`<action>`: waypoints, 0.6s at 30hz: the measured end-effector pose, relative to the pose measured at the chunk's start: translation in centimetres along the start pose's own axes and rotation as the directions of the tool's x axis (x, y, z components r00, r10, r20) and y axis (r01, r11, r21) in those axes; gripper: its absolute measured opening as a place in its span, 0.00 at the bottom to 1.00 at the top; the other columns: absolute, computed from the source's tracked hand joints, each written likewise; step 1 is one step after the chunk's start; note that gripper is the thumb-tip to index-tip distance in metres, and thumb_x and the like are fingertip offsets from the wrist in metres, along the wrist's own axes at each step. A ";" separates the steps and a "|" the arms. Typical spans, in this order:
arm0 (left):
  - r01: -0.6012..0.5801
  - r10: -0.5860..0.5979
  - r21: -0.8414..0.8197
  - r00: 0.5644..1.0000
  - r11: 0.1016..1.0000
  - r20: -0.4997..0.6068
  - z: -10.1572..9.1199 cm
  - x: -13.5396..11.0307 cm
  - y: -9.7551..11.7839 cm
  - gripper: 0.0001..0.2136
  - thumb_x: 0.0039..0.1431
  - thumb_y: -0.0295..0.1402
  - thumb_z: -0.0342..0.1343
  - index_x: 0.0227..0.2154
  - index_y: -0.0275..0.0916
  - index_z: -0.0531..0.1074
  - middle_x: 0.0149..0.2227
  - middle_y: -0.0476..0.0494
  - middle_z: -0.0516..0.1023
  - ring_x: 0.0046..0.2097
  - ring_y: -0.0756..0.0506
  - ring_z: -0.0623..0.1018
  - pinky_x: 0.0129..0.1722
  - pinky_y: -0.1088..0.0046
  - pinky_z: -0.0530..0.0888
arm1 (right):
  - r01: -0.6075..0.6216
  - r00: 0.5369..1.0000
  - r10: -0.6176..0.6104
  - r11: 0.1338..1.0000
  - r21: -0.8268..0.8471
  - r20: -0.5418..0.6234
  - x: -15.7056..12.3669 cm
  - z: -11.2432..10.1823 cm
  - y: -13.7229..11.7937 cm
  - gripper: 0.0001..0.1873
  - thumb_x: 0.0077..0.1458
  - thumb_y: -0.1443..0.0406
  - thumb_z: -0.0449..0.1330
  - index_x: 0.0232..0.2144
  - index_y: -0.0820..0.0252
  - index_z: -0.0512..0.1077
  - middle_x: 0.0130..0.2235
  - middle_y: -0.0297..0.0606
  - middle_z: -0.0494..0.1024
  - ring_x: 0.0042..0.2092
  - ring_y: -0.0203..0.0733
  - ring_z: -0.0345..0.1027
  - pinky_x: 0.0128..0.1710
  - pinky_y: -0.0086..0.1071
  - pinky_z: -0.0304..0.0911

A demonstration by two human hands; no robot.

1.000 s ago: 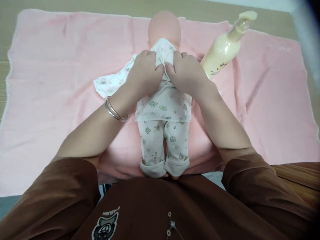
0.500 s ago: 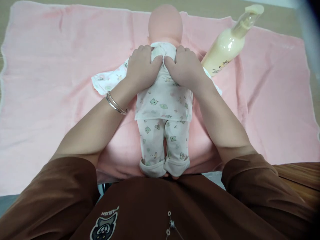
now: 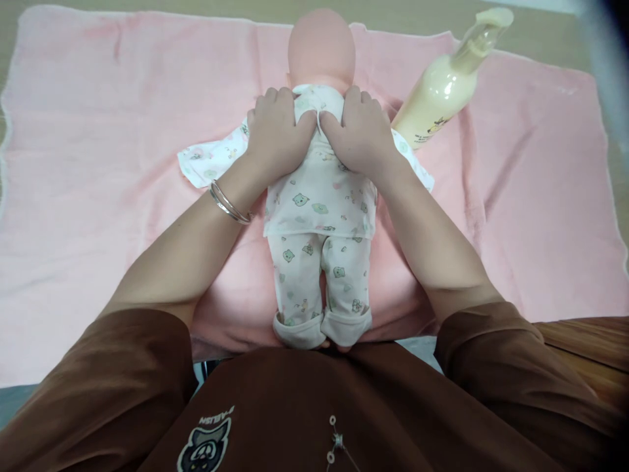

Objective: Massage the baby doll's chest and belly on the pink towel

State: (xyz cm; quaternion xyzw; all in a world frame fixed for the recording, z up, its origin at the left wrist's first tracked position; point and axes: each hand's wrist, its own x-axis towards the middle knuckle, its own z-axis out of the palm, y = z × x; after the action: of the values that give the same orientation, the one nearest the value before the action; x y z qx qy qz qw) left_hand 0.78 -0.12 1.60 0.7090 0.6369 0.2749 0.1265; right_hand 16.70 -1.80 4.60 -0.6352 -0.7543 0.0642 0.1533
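Observation:
A baby doll (image 3: 319, 210) lies face down, its bald head away from me and its feet close to my body. It wears a white top and trousers printed with small animals. My left hand (image 3: 280, 128) is wrapped over the doll's left shoulder, its thumb lying on the upper back. Over the other shoulder curls my right hand (image 3: 361, 128), its thumb almost meeting the left one near the middle of the back. The fingertips of both hands are hidden beyond the shoulders. The doll's sleeves (image 3: 211, 157) spread out to either side, partly covered by my wrists.
Beneath the doll is a pink blanket (image 3: 73, 164) with light edging. A cream-coloured pump bottle (image 3: 439, 92) with a clear cap stands to the right of the doll's head. Wooden boards (image 3: 584, 344) show at the lower right.
The doll, bottle and hands all appear very slightly further left, as the view has shifted a little. My grip on the doll's shoulders looks the same.

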 end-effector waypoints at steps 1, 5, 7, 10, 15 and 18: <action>0.003 -0.003 -0.006 1.000 1.000 0.006 0.0 0.1 -0.1 0.10 0.64 0.38 0.48 0.46 0.44 0.66 0.48 0.42 0.68 0.51 0.40 0.63 0.55 0.56 0.59 | 0.004 1.000 -0.004 1.000 0.003 -0.010 0.0 0.1 0.0 0.22 0.61 0.49 0.41 0.46 0.55 0.64 0.48 0.46 0.70 0.50 0.55 0.62 0.51 0.48 0.59; -0.009 0.010 -0.011 0.999 1.000 0.049 -0.6 0.3 -0.2 0.12 0.63 0.42 0.49 0.47 0.47 0.66 0.49 0.43 0.68 0.52 0.39 0.63 0.56 0.55 0.59 | 0.020 0.999 -0.019 1.000 0.018 -0.027 0.0 0.3 0.1 0.22 0.61 0.48 0.41 0.46 0.54 0.63 0.49 0.47 0.69 0.50 0.55 0.62 0.51 0.48 0.59; -0.035 0.034 0.016 0.997 0.999 0.069 -1.2 -0.1 0.2 0.12 0.63 0.41 0.47 0.47 0.48 0.67 0.48 0.41 0.68 0.53 0.37 0.64 0.55 0.54 0.61 | 0.008 1.000 -0.008 1.000 0.026 -0.012 0.0 0.2 0.2 0.23 0.61 0.49 0.42 0.47 0.56 0.63 0.49 0.47 0.69 0.51 0.56 0.61 0.51 0.48 0.59; -0.119 0.111 0.111 0.991 0.987 0.079 -2.3 -1.4 1.4 0.10 0.63 0.36 0.44 0.43 0.44 0.68 0.44 0.36 0.69 0.50 0.34 0.67 0.51 0.52 0.65 | 0.024 0.998 -0.027 0.998 0.066 0.048 0.3 -0.5 0.5 0.25 0.63 0.49 0.41 0.49 0.61 0.62 0.50 0.49 0.69 0.52 0.56 0.61 0.52 0.49 0.58; -0.300 0.292 0.189 0.954 0.935 0.069 -3.4 -3.2 3.1 0.08 0.60 0.25 0.45 0.29 0.42 0.65 0.36 0.36 0.67 0.42 0.36 0.69 0.43 0.55 0.69 | 0.061 0.983 -0.075 0.994 0.087 0.168 0.7 -1.5 1.2 0.27 0.65 0.50 0.41 0.52 0.65 0.61 0.52 0.50 0.68 0.52 0.55 0.64 0.50 0.46 0.62; -0.235 0.232 0.036 0.970 0.971 0.077 -3.4 -2.8 3.0 0.08 0.58 0.27 0.47 0.25 0.44 0.63 0.36 0.38 0.67 0.42 0.37 0.69 0.43 0.56 0.68 | 0.098 0.982 -0.091 0.995 -0.034 0.163 0.0 -2.0 0.4 0.30 0.67 0.51 0.36 0.52 0.71 0.62 0.49 0.54 0.70 0.50 0.59 0.66 0.48 0.50 0.63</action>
State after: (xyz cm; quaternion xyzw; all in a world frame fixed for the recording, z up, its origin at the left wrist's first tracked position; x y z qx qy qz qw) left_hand 1.31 -3.94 5.38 0.7911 0.5501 0.2478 0.1003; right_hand 17.74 -1.87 6.38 -0.5946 -0.7946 0.0922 0.0810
